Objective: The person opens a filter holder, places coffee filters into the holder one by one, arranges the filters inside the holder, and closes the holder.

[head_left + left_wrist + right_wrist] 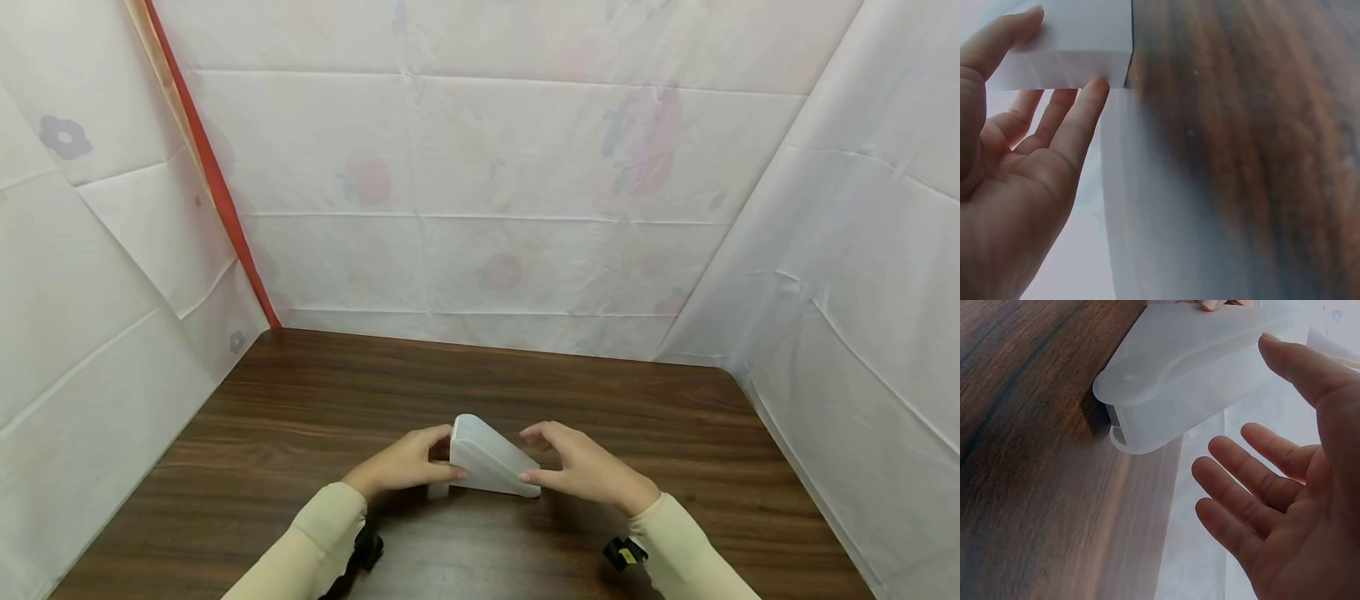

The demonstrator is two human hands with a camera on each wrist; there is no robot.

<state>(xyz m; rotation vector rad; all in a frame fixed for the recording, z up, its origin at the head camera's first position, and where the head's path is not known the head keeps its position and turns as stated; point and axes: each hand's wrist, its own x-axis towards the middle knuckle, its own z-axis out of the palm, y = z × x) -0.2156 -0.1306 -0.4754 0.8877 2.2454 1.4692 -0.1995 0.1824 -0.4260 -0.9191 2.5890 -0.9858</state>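
Observation:
A translucent white wedge-shaped plastic case stands on the table between the two hands, tall at its left end and tapering to a rounded right end. My left hand holds the tall end, with the thumb on the near face and fingertips on the end face. On the other side, my right hand is spread beside the low end, fingers apart from it. Its thumb tip comes up to the near face; contact is unclear. In the right wrist view, a narrow gap shows at the rounded end.
The brown wood-grain table has white patterned sheeting behind it and on both sides. A red strip runs up the back left corner. Black wrist devices sit under both sleeves.

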